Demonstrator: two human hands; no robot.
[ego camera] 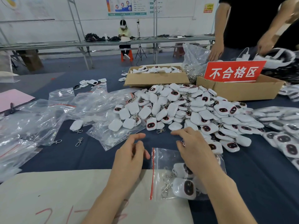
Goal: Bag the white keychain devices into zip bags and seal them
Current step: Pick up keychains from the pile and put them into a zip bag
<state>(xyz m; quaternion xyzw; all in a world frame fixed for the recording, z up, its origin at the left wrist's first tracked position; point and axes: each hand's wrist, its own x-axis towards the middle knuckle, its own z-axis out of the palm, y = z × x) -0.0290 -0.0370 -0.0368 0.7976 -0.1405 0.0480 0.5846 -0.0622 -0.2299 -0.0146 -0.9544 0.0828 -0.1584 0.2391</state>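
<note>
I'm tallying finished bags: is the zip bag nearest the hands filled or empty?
Filled: the zip bag holds at least two white keychain devices visible through the plastic. Whether its red strip is sealed, cannot tell.

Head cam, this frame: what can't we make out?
Zip bag device count: head view, right hand covers part of it.
Cardboard box contents: head view, red sign and box wall hide them.
Wall poster: head view, cut by top edge, text too small.
Bagged devices at right: head view, cut by right edge.
</note>
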